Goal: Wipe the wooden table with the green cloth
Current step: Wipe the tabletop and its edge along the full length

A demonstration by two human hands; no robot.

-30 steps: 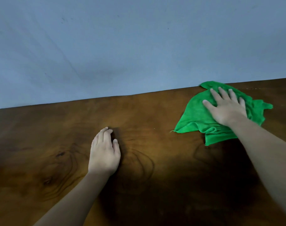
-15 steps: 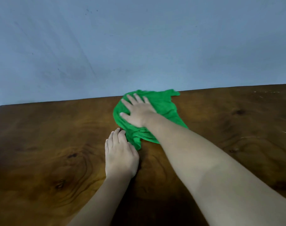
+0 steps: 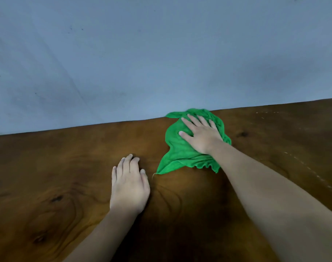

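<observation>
Cloth: green cloth (image 3: 182, 148) lies crumpled on the table (image 3: 275, 148), up against the far edge where the wood meets the wall (image 3: 161, 53), with one corner trailing back toward the person.
Right hand: right hand (image 3: 201, 136) lies flat on top of the cloth, fingers spread and pressing down; it pins the cloth under the palm and does not clench it.
Left hand: left hand (image 3: 129, 186) rests flat on bare wood, nearer the person than the cloth and just beside its trailing corner, not touching it; it grips nothing.
Change: a second ago the cloth was far off to the right along the far edge; half a second ago it had swept across to sit just beyond the left hand; now it has gone back a little to the right. The left hand has stayed planted as a brace.
Meaning: judged from this, the wiping is under way as side-to-side strokes along the far edge, with the stroke now reversing.
Remaining: the strokes seen cover only the strip near the wall; the wood nearer the person, around and behind the left hand, likely still needs passes.
</observation>
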